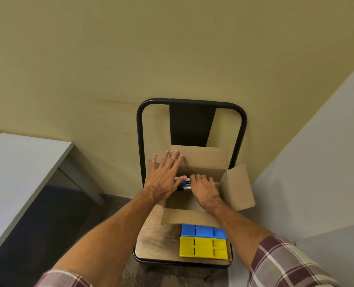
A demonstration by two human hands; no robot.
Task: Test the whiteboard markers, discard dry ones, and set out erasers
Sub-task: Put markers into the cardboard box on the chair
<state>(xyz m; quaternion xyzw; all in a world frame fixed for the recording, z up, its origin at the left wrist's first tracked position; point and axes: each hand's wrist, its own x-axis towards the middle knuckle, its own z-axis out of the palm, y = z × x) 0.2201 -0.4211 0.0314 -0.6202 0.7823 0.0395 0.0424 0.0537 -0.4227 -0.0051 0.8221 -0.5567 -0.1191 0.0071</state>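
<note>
left hand (165,176) flat, released, on box (237,188) flap | right hand (204,189) in box, grasping markers (184,184) | erasers (203,241) on chair (157,241)

On the brown wooden chair (157,241) with its black frame: a tan box (201,160), a blue eraser (203,231), a yellow eraser (203,247) nearest. Sleeves (283,264) maroon-and-cream plaid. Wall (130,48) behind is yellow.
</note>
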